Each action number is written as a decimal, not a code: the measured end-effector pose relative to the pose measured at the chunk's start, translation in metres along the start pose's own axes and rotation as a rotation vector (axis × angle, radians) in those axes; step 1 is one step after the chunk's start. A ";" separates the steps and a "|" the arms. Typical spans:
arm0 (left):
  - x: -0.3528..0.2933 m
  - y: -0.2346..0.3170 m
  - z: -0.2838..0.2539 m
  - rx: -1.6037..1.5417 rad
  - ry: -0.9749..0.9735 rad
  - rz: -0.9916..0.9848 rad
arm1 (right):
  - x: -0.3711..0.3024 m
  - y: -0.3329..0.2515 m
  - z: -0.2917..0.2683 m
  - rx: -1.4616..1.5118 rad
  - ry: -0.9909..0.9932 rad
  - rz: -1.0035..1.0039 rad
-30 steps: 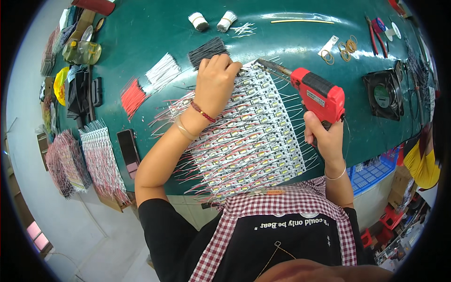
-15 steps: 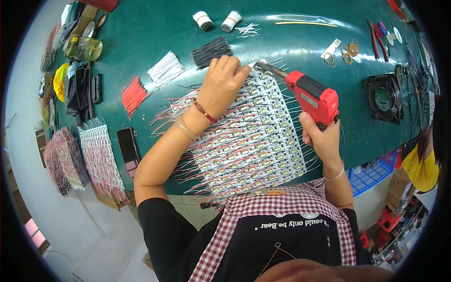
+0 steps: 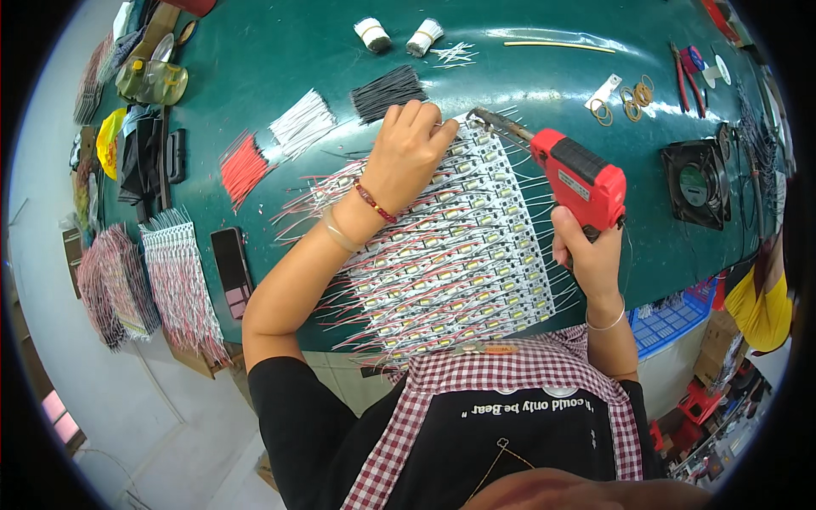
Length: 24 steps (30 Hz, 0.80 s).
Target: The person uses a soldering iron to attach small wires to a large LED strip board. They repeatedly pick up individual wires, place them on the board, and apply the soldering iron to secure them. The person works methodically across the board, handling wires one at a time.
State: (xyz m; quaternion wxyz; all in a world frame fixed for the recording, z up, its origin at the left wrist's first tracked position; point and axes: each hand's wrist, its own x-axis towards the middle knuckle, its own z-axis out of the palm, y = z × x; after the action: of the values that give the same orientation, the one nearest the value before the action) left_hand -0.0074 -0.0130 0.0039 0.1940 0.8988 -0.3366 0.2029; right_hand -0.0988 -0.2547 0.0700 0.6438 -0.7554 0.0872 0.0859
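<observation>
My right hand (image 3: 586,246) is wrapped round the grip of a red and black soldering gun (image 3: 580,180). Its dark tip reaches the far edge of a panel of small white LED boards (image 3: 476,225), near the top corner. Rows of red, white and black wires are joined to the panel and stick out at its sides. My left hand (image 3: 412,144) rests over the panel's far left part, thumb and fingers pinched close to the gun's tip. Whatever lies in that pinch is too small and covered to name. Whether the tip touches a board is unclear.
Beyond the panel lie bundles of red wires (image 3: 245,170), white wires (image 3: 303,123) and black wires (image 3: 388,93). A phone (image 3: 229,263) and another wired panel (image 3: 183,280) are at the left. A fan (image 3: 697,183), rubber bands (image 3: 633,100) and red pliers (image 3: 682,78) sit at the right.
My right hand and the soldering gun have shifted slightly to the right, the tip drawing a little away from my left fingers. My left hand has edged slightly right, still pinched.
</observation>
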 end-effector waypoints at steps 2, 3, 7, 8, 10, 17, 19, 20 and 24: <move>0.000 0.000 0.000 0.001 0.003 0.003 | -0.002 -0.001 -0.001 0.055 0.017 -0.003; 0.000 0.000 0.000 0.001 0.004 0.002 | -0.003 -0.002 -0.003 0.087 0.018 0.006; 0.001 0.001 0.000 0.002 -0.004 0.006 | -0.007 -0.010 -0.006 0.091 0.031 -0.005; 0.000 0.001 0.000 0.006 -0.004 0.004 | -0.009 -0.011 -0.008 0.116 0.052 -0.012; 0.000 0.002 -0.001 0.013 -0.003 0.003 | -0.014 -0.013 -0.016 0.164 0.096 -0.028; 0.008 0.002 0.000 0.046 -0.015 0.053 | -0.046 -0.015 -0.093 0.348 0.278 -0.376; 0.005 -0.001 -0.001 0.107 -0.076 0.058 | -0.054 -0.015 -0.114 0.368 0.401 -0.447; 0.006 0.001 -0.004 0.103 -0.092 0.049 | -0.059 -0.017 -0.129 0.353 0.481 -0.488; -0.003 0.001 -0.006 0.179 -0.156 0.053 | -0.067 -0.013 -0.182 0.229 0.653 -0.467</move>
State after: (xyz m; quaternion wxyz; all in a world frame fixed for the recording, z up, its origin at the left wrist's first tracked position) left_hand -0.0114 -0.0096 0.0075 0.0807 0.9165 -0.3545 0.1668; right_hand -0.1575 -0.4308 0.1272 0.6643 -0.6660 0.1221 -0.3166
